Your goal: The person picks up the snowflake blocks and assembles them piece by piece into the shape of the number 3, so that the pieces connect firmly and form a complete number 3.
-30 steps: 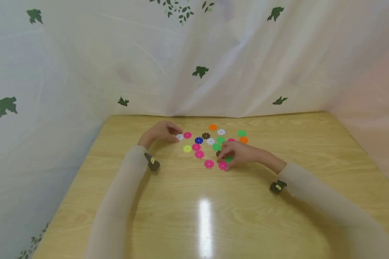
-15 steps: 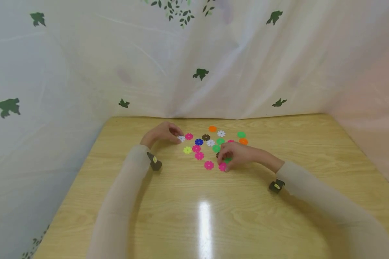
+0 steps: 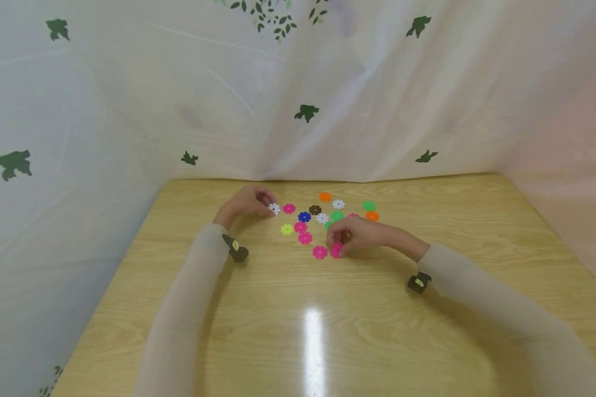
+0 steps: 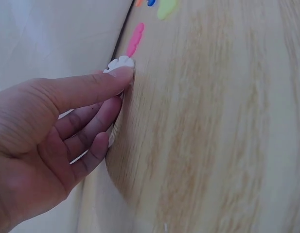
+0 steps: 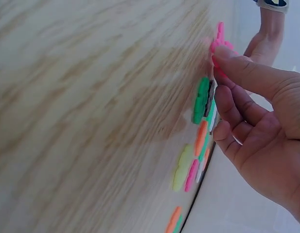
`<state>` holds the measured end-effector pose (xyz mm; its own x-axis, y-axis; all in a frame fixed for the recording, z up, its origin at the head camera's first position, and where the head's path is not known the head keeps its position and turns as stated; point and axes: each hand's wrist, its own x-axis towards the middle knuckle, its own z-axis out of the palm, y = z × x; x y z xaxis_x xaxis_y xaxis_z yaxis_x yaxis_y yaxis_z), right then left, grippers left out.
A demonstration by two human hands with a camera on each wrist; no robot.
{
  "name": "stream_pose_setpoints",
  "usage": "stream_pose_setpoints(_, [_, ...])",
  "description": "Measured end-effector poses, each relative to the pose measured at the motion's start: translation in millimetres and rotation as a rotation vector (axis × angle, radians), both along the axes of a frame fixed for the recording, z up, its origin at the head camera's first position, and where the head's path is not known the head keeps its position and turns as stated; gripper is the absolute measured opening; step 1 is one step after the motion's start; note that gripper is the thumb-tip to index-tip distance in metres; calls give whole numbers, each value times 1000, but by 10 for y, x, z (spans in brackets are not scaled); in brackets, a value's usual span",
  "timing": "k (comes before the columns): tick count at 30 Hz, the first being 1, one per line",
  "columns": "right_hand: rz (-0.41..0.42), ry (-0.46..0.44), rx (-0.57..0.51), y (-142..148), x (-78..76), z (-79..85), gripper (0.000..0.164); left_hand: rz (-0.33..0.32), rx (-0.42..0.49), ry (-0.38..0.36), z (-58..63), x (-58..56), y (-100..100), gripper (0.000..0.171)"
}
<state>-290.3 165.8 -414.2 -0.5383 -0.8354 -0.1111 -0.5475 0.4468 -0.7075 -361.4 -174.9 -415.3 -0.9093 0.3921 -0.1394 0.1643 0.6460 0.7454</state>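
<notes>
Notched plastic snowflake discs lie scattered over the far middle of the wooden table [image 3: 258, 286]. At the left of the scatter, my left hand [image 3: 248, 200] pinches a white snowflake disc [image 3: 275, 209] between thumb and fingers. That white disc [image 4: 120, 62] stands tilted past the thumb tip in the left wrist view. My right hand [image 3: 361, 231] holds a pink snowflake disc [image 3: 335, 251] by its edge, tipped up at the near side of the scatter. Beside it lies another pink disc [image 3: 320, 252]. Several discs are partly hidden under the right hand, including a green disc [image 5: 201, 101].
Between the hands lie a yellow disc [image 3: 287, 229], a blue disc [image 3: 304, 216] and a brown disc [image 3: 315, 210]. Farther back are orange [image 3: 325, 197] and green discs [image 3: 369, 205]. A pale curtain [image 3: 228, 110] with dark green leaf shapes hangs behind the table.
The white disc in my left hand has tilted up to face the head camera. My right hand has shifted slightly left and tipped its pink disc up.
</notes>
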Motion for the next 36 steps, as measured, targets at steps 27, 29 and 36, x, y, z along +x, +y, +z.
stream_pose_setpoints(27, [-311, -16, -342, 121, -360, 223, 12, 113, 347, -17, 29, 126, 147, 32])
stream_pose_setpoints(29, [-334, -42, -406, 120, -384, 252, 13, 103, 387, -15, 81, 142, 209, 31])
stream_pose_setpoints(36, [-414, -42, -551, 51, -442, 361, 19, 46, 534, -55, 250, 193, 451, 25])
